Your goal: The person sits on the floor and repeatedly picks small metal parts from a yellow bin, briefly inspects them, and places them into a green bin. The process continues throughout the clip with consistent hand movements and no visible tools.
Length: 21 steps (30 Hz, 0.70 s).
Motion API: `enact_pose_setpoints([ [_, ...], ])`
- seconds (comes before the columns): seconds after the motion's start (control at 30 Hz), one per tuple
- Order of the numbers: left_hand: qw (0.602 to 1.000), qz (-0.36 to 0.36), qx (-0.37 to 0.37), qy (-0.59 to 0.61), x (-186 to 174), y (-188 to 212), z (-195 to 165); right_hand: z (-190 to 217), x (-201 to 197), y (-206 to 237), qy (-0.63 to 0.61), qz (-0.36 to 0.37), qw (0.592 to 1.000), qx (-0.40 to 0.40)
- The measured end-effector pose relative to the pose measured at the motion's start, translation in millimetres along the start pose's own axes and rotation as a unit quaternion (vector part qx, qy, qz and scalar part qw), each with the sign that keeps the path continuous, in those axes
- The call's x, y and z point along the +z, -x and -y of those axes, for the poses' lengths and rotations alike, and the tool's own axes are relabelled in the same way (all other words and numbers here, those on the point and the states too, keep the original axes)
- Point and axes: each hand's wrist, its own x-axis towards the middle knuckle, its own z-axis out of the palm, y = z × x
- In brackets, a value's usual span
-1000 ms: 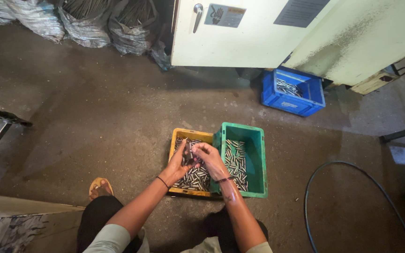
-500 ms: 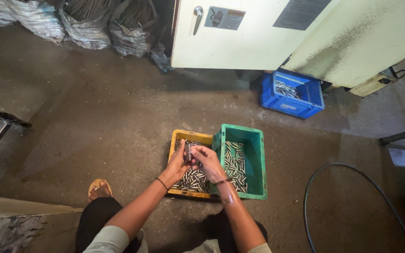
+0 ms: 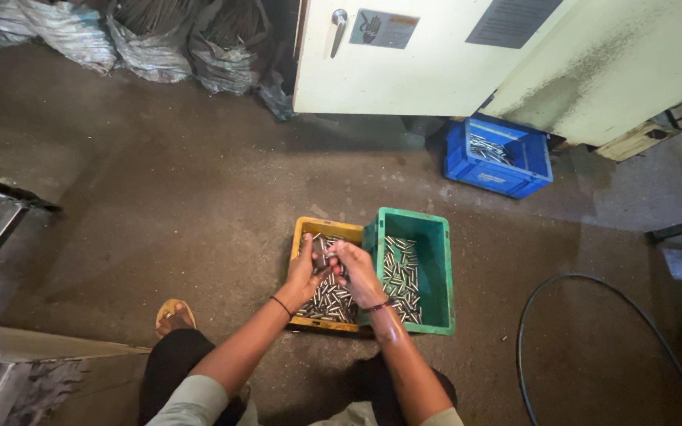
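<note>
Metal pins [image 3: 327, 254], a small bundle of them, sit between my two hands right above the yellow crate [image 3: 306, 233], their long axis running roughly away from me. My left hand [image 3: 305, 276] cups them from the left with fingers curled shut around the bundle; my right hand [image 3: 358, 272] closes on them from the right, fingertips meeting the left thumb. Both hands are equally near, touching the pins. The green crate [image 3: 439, 272] of like pins stands just beside, touching the yellow one, on my right. Both forearms reach forward and converge, wrists bent down, a dark band on each wrist.
</note>
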Motion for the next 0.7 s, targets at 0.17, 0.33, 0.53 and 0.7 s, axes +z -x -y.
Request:
enact_pose_setpoints([
  [0.17,0.998,0.025,0.008,0.053,-6,-4,-3,7,1,-2,-0.059,-0.072,0.991,0.092],
  [0.33,0.995,0.104,-0.006,-0.006,4,5,0,-4,12,-2,0.255,-0.058,0.964,0.043],
  [0.53,0.989,0.124,0.016,-0.075,4,14,-1,-11,14,-2,0.340,-0.101,0.935,0.021],
  [0.7,0.991,0.133,0.009,-0.023,-1,4,3,-9,10,-6,0.277,-0.054,0.959,0.011],
])
